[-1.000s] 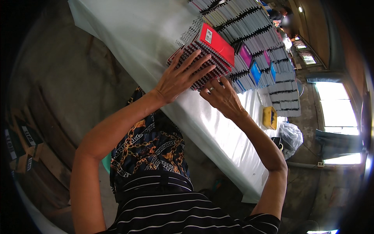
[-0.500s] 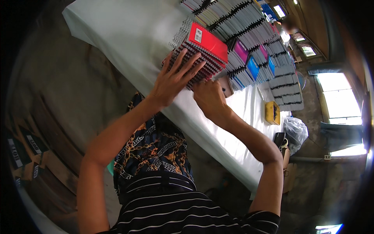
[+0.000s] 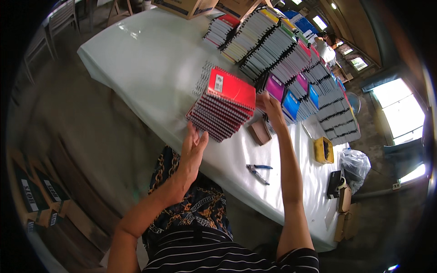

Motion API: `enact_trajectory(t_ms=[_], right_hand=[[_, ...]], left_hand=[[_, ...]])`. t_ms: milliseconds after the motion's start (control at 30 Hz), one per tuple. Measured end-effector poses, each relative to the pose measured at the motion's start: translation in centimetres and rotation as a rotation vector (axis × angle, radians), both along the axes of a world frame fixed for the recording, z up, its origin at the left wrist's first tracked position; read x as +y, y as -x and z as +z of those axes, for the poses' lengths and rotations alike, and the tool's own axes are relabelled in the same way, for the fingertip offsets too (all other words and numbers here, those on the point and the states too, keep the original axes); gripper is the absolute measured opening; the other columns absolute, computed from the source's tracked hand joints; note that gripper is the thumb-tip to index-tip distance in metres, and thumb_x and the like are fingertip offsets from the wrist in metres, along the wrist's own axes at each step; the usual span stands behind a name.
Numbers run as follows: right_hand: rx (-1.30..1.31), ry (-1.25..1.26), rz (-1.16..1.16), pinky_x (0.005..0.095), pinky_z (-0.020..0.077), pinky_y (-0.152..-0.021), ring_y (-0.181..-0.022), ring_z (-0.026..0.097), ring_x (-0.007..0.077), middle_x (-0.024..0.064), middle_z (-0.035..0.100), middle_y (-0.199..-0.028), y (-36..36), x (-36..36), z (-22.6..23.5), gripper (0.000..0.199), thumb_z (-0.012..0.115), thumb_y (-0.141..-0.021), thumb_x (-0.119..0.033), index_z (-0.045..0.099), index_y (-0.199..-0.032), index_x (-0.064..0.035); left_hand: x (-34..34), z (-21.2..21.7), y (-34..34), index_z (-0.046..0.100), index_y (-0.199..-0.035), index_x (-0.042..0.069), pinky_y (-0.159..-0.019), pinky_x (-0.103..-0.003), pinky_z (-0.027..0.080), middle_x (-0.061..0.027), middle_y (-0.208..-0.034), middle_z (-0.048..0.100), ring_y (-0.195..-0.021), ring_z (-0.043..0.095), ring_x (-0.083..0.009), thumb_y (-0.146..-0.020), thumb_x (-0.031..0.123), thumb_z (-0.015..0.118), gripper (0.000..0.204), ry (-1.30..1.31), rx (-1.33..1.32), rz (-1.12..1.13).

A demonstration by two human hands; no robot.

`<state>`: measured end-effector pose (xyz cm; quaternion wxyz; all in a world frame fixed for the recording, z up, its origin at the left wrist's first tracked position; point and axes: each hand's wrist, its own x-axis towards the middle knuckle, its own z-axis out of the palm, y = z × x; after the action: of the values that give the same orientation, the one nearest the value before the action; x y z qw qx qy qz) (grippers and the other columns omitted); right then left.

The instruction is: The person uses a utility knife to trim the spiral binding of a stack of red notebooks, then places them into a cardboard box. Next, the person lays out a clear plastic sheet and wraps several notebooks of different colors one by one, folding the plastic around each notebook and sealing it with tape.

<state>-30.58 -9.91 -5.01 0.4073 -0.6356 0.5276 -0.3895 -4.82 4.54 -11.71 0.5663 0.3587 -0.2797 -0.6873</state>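
Note:
A stack of red spiral-bound notebooks [image 3: 231, 89] sits on the white-covered table, its wire coils showing along the near side. Loose wire ends stick up at its left edge. My left hand [image 3: 195, 144] is at the stack's lower near-left corner, thumb and fingers apart, fingertips at the bottom notebooks. At the opposite side, my right hand [image 3: 271, 105] reaches beside the stack's right edge with its fingers extended; some fingertips are hard to make out there. Blue-handled pliers [image 3: 259, 173] lie on the table nearer me, apart from both hands.
A small brown open box [image 3: 260, 132] lies right of the red stack. Rows of bound notebooks [image 3: 273, 43] fill the far side. Further right are a yellow container [image 3: 323, 150] and a clear plastic bag [image 3: 356, 164]. Cardboard boxes [image 3: 191, 7] stand at the far end.
My left hand has moved from the coils down to the stack's lower left corner. My right hand has left the near bottom corner for the right side. The pliers now show on the table.

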Motion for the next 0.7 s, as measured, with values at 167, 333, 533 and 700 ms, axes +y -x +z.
enact_trajectory(t_ms=[167, 333, 533, 700], right_hand=[[0.413, -0.397, 0.358, 0.0343, 0.0498, -0.088, -0.094, 0.062, 0.0184, 0.007, 0.065, -0.107, -5.0, -0.2, -1.2, 0.047, 0.043, -0.1, -0.045, 0.061, -0.115, -0.0047], [-0.739, -0.575, 0.336, 0.0363, 0.0484, -0.095, -0.108, 0.059, 0.0184, 0.007, 0.06, -0.122, -1.4, 0.8, -6.8, 0.049, 0.049, -0.097, -0.045, 0.053, -0.128, -0.007], [-0.625, -0.051, 0.037, 0.0409, 0.0401, -0.106, -0.129, 0.045, 0.0199, 0.0091, 0.042, -0.143, -9.7, 12.0, -11.9, 0.058, 0.054, -0.097, -0.038, 0.032, -0.143, -0.0106], [-0.934, -0.126, -0.53, 0.0372, 0.0363, -0.107, -0.126, 0.044, 0.0227, 0.0127, 0.037, -0.14, -18.9, 15.3, -7.3, 0.057, 0.045, -0.102, -0.039, 0.02, -0.141, -0.0042]], left_hand=[[-0.9, -1.2, -2.3, 0.003, -0.153, 0.005, -0.11, -0.033, 0.025, -0.0135, -0.146, 0.031, -0.129, 0.034, -0.0202, -0.094, 0.058, 0.049, 0.092, 0.02, -0.218, 0.07], [-4.2, -1.5, -2.9, 0.023, -0.151, 0.009, -0.095, -0.033, 0.036, -0.0011, -0.113, 0.052, -0.098, 0.045, -0.0127, -0.091, 0.07, 0.039, 0.087, 0.01, -0.313, -0.116], [-12.6, 1.4, -9.5, 0.049, -0.134, 0.002, -0.095, -0.04, 0.043, -0.0151, -0.122, 0.06, -0.111, 0.057, -0.0231, -0.088, 0.07, 0.045, 0.082, -0.143, -0.469, -0.603], [-19.8, 2.8, -8.2, 0.058, -0.126, 0.004, -0.088, -0.039, 0.049, -0.0124, -0.115, 0.065, -0.104, 0.061, -0.0202, -0.085, 0.067, 0.054, 0.075, -0.036, -0.745, -1.061]])
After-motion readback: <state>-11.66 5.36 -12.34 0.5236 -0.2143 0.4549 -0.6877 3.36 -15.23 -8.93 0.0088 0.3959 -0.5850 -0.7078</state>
